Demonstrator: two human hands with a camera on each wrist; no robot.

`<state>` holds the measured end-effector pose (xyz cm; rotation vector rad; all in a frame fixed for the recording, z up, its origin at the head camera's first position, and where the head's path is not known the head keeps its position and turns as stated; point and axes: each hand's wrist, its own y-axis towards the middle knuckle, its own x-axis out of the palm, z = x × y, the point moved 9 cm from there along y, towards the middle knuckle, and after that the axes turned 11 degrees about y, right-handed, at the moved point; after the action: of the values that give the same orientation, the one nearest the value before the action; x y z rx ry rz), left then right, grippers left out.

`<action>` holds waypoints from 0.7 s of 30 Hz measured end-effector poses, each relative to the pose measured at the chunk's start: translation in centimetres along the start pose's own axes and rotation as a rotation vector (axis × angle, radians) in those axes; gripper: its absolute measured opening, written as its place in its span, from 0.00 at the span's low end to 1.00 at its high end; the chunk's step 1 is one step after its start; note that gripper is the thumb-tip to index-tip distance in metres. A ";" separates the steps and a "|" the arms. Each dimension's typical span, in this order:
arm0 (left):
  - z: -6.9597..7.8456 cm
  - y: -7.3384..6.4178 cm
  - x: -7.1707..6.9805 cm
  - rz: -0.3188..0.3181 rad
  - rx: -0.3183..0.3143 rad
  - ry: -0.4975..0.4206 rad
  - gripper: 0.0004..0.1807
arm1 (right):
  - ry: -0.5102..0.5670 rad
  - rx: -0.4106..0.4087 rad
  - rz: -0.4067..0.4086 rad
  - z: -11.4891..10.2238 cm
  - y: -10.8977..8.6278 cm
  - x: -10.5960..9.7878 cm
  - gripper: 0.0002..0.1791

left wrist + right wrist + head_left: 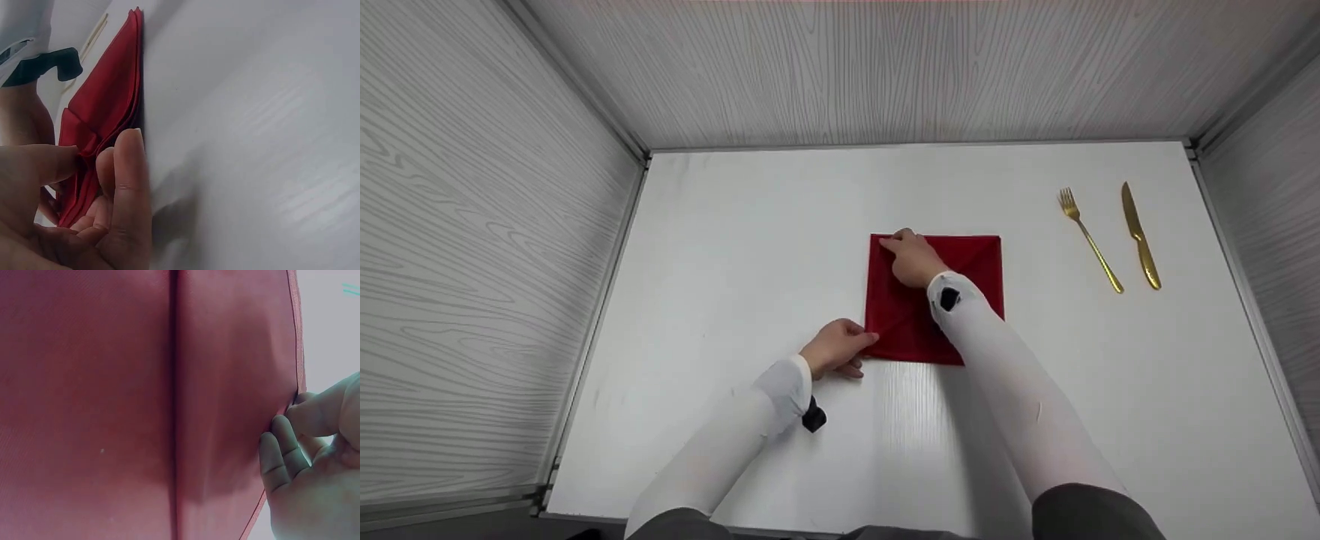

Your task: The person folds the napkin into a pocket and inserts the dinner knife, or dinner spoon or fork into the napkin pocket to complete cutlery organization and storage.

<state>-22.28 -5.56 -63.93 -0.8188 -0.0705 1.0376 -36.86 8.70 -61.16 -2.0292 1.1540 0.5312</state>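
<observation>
A red cloth napkin (907,324), folded into a square with crease lines running in from its corners, lies flat on the white table. My left hand (840,346) pinches the near-left corner. In the left wrist view, the thumb (59,163) is on top of the layered red cloth (109,84), with curled fingers at its edge. My right hand (916,259) reaches across the napkin and pinches its far-left corner. The right wrist view has that hand (309,467) at the hemmed edge, beside a long straight fold in the cloth (101,382).
To the right of the napkin lie a gold fork (1089,236) and, beyond it, a gold knife (1140,236). Grey wood-grain panels (840,75) wall in the table (720,225) at the back and both sides.
</observation>
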 end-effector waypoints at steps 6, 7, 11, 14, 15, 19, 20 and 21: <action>0.9 -0.2 0.7 0.012 0.097 0.046 0.17 | 0.110 0.056 0.054 0.4 0.3 -0.3 0.32; 1.0 -0.2 0.8 0.016 0.108 0.050 0.17 | 0.124 0.063 0.065 0.3 0.4 -0.3 0.30; 1.2 -0.3 0.9 0.051 0.144 0.093 0.16 | 0.143 0.094 0.119 0.1 0.9 -0.4 0.28; 1.5 -0.4 0.9 0.090 0.181 0.170 0.15 | 0.130 0.133 0.158 0.0 1.2 -0.4 0.32; 1.8 -0.4 1.0 0.111 0.203 0.217 0.15 | 0.118 0.146 0.168 -0.1 1.4 -0.4 0.33; 3.5 -1.1 1.2 0.216 0.295 0.442 0.13 | 0.058 0.178 0.202 -0.5 1.8 -0.4 0.37; 4.0 -1.3 1.3 0.242 0.315 0.492 0.13 | 0.037 0.181 0.210 -0.7 1.9 -0.4 0.37; 4.4 -1.5 1.5 0.262 0.333 0.532 0.12 | 0.014 0.184 0.218 -0.8 2.0 -0.5 0.36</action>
<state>-22.21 -2.24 -60.31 -0.7845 0.6607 1.0074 -38.82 7.69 -61.06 -1.7647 1.3900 0.4978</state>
